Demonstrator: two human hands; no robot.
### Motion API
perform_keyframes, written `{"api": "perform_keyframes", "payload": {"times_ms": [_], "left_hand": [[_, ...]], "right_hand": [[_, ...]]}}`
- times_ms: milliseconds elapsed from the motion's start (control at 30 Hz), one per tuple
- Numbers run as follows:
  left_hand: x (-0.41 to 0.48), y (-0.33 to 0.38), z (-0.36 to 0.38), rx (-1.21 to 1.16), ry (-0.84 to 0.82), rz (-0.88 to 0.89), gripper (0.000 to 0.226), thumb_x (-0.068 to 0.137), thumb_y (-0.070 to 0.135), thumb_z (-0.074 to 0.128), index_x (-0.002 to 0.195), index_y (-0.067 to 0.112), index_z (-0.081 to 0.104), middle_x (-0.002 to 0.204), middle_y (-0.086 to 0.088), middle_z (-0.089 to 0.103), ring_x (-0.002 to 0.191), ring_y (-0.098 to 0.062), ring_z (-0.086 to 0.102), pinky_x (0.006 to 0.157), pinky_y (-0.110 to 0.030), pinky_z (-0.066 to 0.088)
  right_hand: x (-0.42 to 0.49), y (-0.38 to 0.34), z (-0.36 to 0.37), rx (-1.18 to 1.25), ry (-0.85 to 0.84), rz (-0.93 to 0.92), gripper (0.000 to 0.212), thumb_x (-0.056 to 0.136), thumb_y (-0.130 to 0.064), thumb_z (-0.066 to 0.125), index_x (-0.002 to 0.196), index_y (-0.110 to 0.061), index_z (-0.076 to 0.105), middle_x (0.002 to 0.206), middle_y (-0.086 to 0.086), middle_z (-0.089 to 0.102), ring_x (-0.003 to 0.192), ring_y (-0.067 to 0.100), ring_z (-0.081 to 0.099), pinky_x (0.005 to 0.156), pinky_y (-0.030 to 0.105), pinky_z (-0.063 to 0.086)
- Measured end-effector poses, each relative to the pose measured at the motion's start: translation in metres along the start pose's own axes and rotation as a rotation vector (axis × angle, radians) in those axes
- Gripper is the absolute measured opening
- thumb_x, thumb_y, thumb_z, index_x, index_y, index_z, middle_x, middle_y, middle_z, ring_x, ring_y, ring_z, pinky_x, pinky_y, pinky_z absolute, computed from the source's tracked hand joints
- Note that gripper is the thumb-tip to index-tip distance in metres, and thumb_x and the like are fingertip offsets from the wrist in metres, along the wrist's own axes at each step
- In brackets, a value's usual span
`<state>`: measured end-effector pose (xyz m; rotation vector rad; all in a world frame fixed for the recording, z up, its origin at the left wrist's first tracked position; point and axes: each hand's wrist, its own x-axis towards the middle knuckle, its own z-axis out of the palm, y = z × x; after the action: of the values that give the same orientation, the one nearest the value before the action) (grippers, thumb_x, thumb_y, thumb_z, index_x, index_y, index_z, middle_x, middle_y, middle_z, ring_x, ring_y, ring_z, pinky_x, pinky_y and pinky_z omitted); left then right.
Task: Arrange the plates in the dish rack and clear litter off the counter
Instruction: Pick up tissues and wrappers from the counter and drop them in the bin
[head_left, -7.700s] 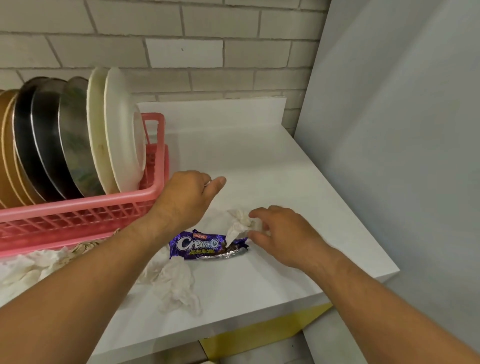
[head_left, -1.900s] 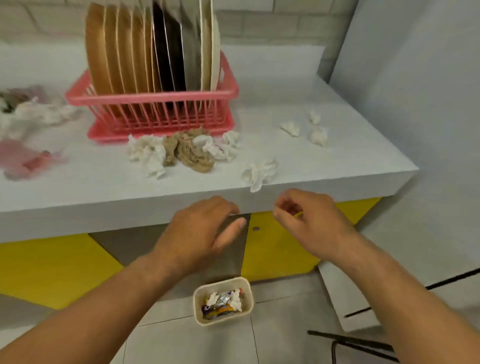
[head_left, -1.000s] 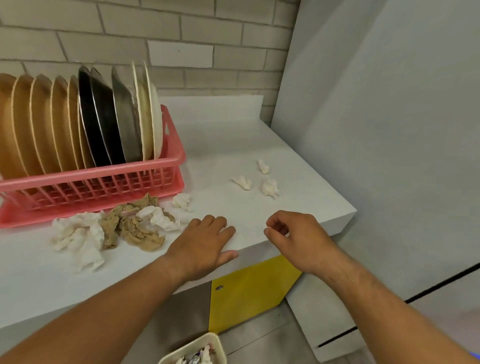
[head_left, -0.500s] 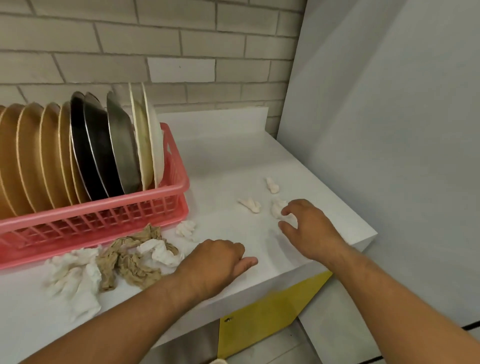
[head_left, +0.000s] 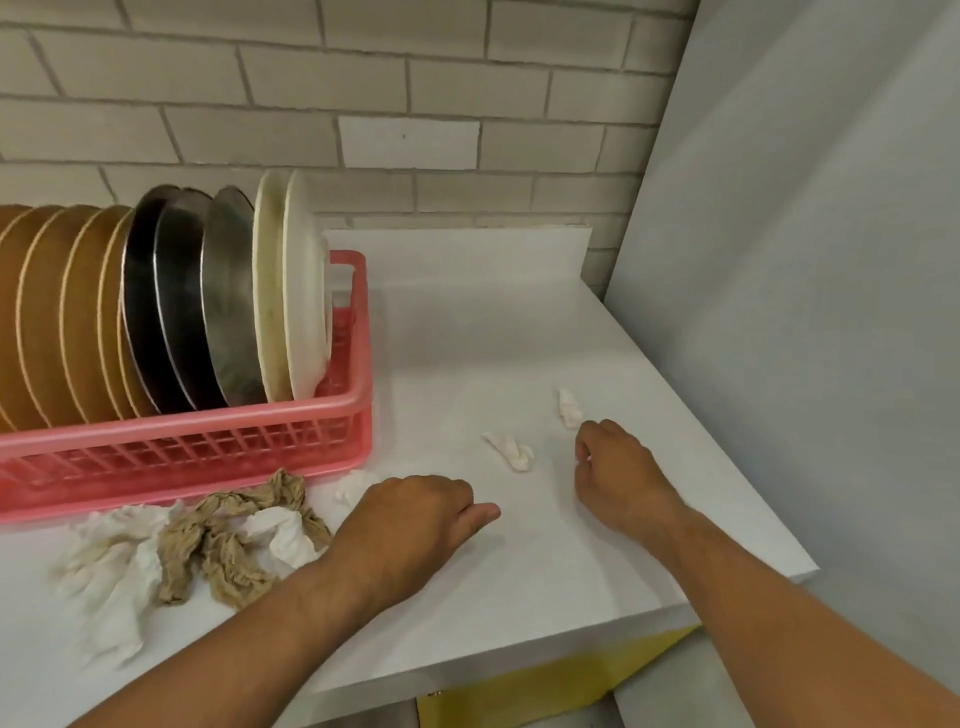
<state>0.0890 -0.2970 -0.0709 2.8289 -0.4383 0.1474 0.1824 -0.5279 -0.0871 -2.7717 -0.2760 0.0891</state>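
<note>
Two loose bits of litter sit on the open end of the counter (head_left: 467, 332): a twisted scrap (head_left: 511, 451) between your hands and a shorter scrap (head_left: 570, 408) just beyond your right hand (head_left: 621, 480). That hand's fingers are curled in tight. A white sliver (head_left: 587, 458) peeks out at the fingertips, so it looks like you're pinching a bit of tissue there.

Your left hand (head_left: 410, 525) rests on the counter with the fingers tucked under and the thumb poking out to the right. Can't tell if anything's inside. A small white wad (head_left: 352, 486) lies right by its knuckles.

Left of that, a brown crumpled paper (head_left: 223, 540) is tangled up with a white tissue pile (head_left: 117, 566), all just in front of the pink dish rack (head_left: 208, 441). Standing on edge in the rack are brown plates (head_left: 52, 312), then steel plates (head_left: 176, 301), then white plates (head_left: 296, 291) at the right end.
</note>
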Motion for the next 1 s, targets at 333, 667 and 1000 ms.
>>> {"api": "perform_keyframes", "payload": {"times_ms": [333, 667, 1000], "left_hand": [[0.004, 0.004, 0.019, -0.15, 0.024, -0.071, 0.064, 0.082, 0.073, 0.018, 0.073, 0.022, 0.055, 0.067, 0.009, 0.055, 0.064, -0.008, 0.053, 0.064, -0.027, 0.044], [-0.023, -0.007, 0.016, -0.204, -0.002, -0.16, 0.055, 0.082, 0.073, 0.023, 0.063, 0.027, 0.045, 0.062, 0.007, 0.054, 0.06, -0.008, 0.051, 0.062, -0.028, 0.044], [-0.07, -0.019, -0.002, -0.308, 0.032, -0.052, 0.054, 0.088, 0.067, 0.031, 0.058, 0.024, 0.042, 0.054, 0.005, 0.048, 0.055, -0.01, 0.048, 0.057, -0.03, 0.041]], "right_hand": [[0.076, 0.01, -0.005, -0.062, -0.009, 0.135, 0.056, 0.088, -0.062, 0.045, 0.127, -0.022, 0.039, 0.109, 0.006, 0.06, 0.099, 0.032, 0.059, 0.07, 0.033, 0.04], [0.042, 0.018, 0.005, 0.135, 0.029, 0.138, 0.03, 0.092, -0.038, 0.048, 0.069, -0.02, 0.045, 0.079, 0.002, 0.06, 0.068, 0.022, 0.057, 0.06, 0.029, 0.041], [-0.072, -0.042, 0.024, 0.528, 0.199, 0.146, 0.02, 0.089, -0.039, 0.064, 0.075, -0.025, 0.062, 0.074, -0.003, 0.065, 0.059, 0.006, 0.055, 0.051, 0.01, 0.04]]}}
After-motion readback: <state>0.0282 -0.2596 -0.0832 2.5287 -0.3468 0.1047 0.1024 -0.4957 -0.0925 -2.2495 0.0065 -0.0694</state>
